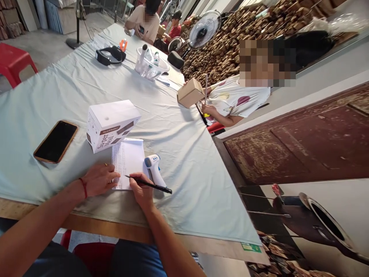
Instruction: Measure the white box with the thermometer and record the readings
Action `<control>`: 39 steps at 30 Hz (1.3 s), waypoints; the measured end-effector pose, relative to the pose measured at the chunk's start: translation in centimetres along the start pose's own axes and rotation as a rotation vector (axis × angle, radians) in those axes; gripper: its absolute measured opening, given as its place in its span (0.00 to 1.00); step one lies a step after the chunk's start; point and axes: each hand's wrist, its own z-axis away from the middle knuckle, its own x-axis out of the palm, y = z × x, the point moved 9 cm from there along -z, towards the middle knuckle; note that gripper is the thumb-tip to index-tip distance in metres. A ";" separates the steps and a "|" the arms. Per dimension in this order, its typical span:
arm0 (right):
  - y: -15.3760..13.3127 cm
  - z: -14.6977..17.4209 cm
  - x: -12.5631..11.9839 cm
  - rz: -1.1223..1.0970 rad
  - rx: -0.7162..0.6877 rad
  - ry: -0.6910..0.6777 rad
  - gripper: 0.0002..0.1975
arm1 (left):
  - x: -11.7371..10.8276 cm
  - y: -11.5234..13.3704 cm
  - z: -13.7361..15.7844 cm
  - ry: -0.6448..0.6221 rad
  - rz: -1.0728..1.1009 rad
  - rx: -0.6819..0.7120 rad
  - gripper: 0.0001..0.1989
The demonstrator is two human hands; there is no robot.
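A sheet of paper point(134, 157) with rows of small writing down its left side lies on the cloth in front of me. My left hand point(99, 179) rests flat on the cloth, its fingertips touching the paper's lower left edge. In my right hand point(142, 194) is a black pen point(152, 185), its tip over the lower part of the sheet. A white and blue infrared thermometer point(156, 169) lies just right of the paper. Behind the sheet stands a white box point(112, 119) with brown printing. A phone point(56, 141) with a dark screen lies to the left.
Farther back on the tablecloth point(161, 119) are a black headset point(110, 55) and a white basket point(151, 67) holding bottles. A person at the right handles a cardboard box point(190, 93). Two more people sit at the far end near a fan point(204, 30). A red stool point(17, 61) stands left.
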 end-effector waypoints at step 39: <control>0.1 0.2 0.6 0.156 -0.094 0.010 0.05 | 0.1 0.4 -0.2 -0.049 -0.057 0.000 0.10</control>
